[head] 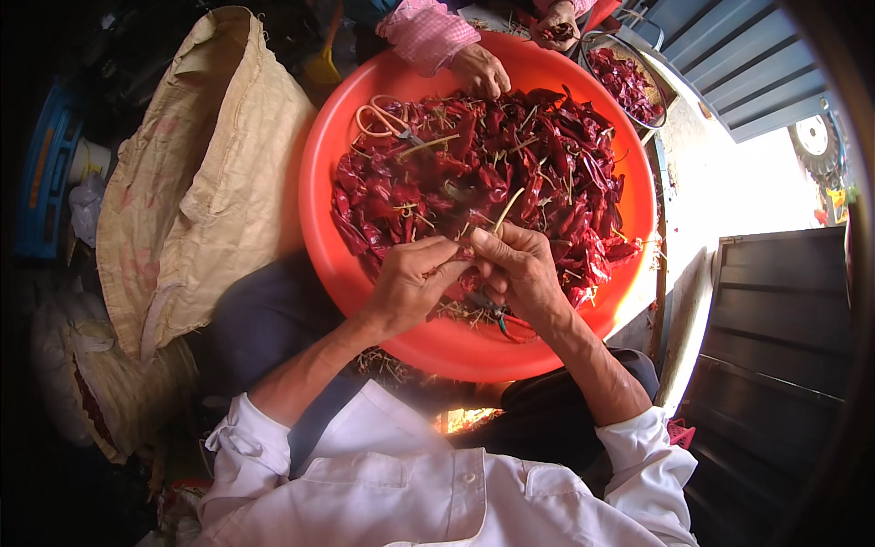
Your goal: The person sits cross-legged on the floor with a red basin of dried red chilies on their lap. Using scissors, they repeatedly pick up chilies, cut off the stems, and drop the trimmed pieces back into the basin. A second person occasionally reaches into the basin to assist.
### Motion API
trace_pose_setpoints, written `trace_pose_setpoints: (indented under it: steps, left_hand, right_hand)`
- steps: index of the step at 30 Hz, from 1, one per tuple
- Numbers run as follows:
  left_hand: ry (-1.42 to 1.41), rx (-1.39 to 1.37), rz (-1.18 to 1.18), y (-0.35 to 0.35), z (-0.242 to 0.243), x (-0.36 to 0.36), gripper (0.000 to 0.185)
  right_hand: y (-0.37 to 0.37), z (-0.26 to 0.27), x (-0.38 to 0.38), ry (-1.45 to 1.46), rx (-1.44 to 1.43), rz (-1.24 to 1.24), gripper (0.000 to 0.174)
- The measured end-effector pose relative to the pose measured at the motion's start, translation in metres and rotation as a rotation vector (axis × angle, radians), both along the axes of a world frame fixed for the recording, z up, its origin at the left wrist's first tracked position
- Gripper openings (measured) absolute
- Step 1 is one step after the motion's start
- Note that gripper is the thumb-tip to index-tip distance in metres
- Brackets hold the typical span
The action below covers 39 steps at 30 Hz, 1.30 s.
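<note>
Over a large red plastic basin [322, 171] full of dried red chili peppers [478, 164], my two hands meet at the fingertips. My right hand [526, 267] pinches a pale pepper stem [509, 208] that sticks up between thumb and finger. My left hand [410, 280] has its thumb and fingers closed on a dried red chili pepper, mostly hidden by the fingers. Scissors with orange handles [381, 122] lie on the peppers at the far left of the basin. Another cutting tool, with red and green handles [514, 332], lies just below my right hand.
Across the basin, another person's hand [481, 72] touches the peppers; their other hand [557, 27] holds dark red pieces. A round container [656, 123] of peppers stands at the far right. Left is a large woven sack [225, 198]; metal panels [772, 314] stand at right.
</note>
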State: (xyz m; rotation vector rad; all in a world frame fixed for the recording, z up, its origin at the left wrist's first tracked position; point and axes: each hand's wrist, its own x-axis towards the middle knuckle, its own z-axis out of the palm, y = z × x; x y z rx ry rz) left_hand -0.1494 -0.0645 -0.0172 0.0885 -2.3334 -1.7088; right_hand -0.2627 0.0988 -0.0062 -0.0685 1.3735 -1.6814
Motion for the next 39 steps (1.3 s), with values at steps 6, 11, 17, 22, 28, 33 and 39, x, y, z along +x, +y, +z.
trace_pose_setpoints:
  steps: [6, 11, 17, 22, 28, 33, 39]
  left_hand:
    - [-0.064, 0.028, -0.026, -0.002, 0.006, 0.001, 0.01]
    - [-0.094, -0.075, -0.083, -0.004, -0.001, -0.004, 0.017]
    - [-0.074, -0.152, -0.083, -0.007, -0.011, -0.003, 0.016]
    - [-0.123, -0.242, -0.031, -0.008, -0.014, -0.003, 0.013]
    - [-0.062, -0.229, 0.006, -0.005, -0.011, -0.002, 0.015]
    - [0.006, -0.161, 0.028, -0.003, -0.005, -0.004, 0.009]
    - [-0.019, -0.103, 0.048, 0.0, 0.001, -0.002, 0.008]
  right_hand:
    - [-0.001, 0.003, -0.003, -0.042, -0.036, -0.001, 0.028]
    - [0.001, 0.005, -0.013, 0.521, 0.202, 0.172, 0.025]
    - [0.001, 0.003, -0.011, 1.104, 0.163, 0.263, 0.014]
    - [0.004, 0.001, -0.014, 0.871, 0.173, 0.287, 0.015]
    - [0.0, -0.006, -0.011, 1.202, 0.086, 0.246, 0.016]
    - [0.001, 0.003, -0.007, 0.614, 0.165, 0.153, 0.021]
    - [0.003, 0.007, -0.007, 0.199, 0.022, 0.048, 0.022]
